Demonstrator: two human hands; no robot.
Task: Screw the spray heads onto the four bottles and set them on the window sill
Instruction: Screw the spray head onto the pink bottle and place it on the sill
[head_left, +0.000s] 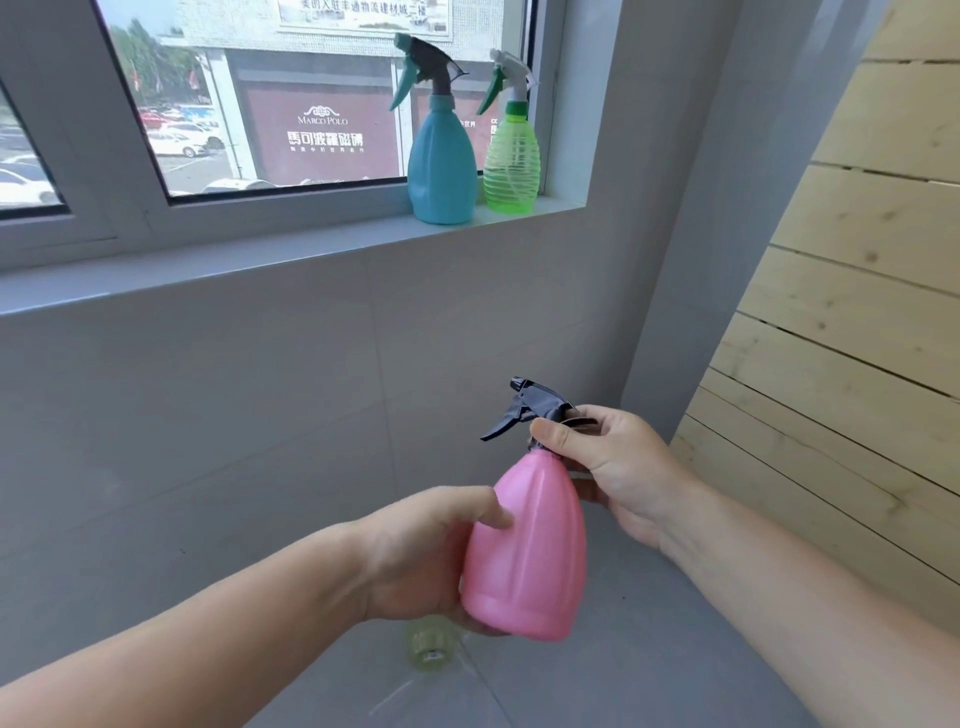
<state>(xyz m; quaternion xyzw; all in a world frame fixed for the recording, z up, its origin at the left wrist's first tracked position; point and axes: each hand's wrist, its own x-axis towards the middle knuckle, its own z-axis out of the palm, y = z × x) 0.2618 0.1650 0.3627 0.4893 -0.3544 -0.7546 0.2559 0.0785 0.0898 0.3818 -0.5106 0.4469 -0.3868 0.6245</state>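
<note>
I hold a pink bottle (527, 551) upright in front of me, well below the window sill (291, 249). My left hand (421, 556) grips its body near the base. My right hand (618, 467) is closed around the neck, on the black spray head (530, 405) that sits on top. A blue bottle (441, 161) with a teal and grey spray head and a ribbed green bottle (511, 166) with a white and green spray head stand side by side at the sill's right end. A pale yellowish bottle (428, 644) stands on the floor below my left hand, mostly hidden.
A grey tiled wall runs under the sill. The window frame (130, 171) rises behind the sill. Light wooden planks (841, 312) line the right side. Grey floor tiles (649, 665) lie below.
</note>
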